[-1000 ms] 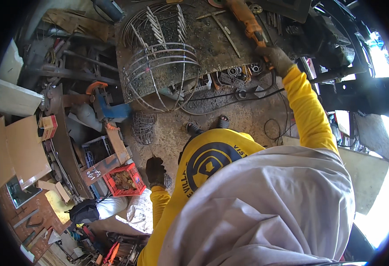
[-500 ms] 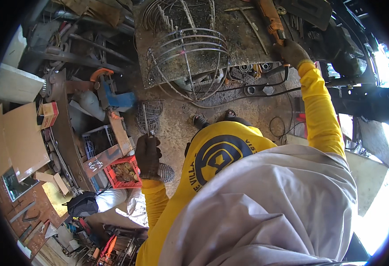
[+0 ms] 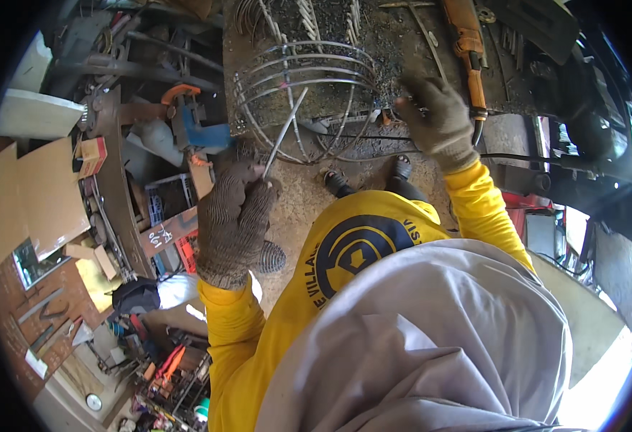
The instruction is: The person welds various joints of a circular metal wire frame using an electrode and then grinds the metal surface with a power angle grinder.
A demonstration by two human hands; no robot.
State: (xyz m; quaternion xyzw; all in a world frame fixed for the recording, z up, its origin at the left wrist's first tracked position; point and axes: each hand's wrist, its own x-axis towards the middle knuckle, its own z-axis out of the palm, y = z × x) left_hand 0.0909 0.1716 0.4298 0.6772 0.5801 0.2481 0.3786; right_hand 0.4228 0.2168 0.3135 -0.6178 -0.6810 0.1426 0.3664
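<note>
Two gloved hands. Left hand (image 3: 235, 216): grip closed on one thin metal rod (image 3: 284, 133), rod slanting up-right, tip over wire cage. Right hand (image 3: 435, 119): fingers spread, holding nothing, hovering above counter (image 3: 402, 43) near front edge, just right of cage. One round wire cage (image 3: 305, 97) on counter, left part overhanging left edge. One orange angle grinder (image 3: 467, 50) just beyond right hand. One blue vise (image 3: 193, 129) left of counter. Bare floor (image 3: 294, 194) between counter and feet.
</note>
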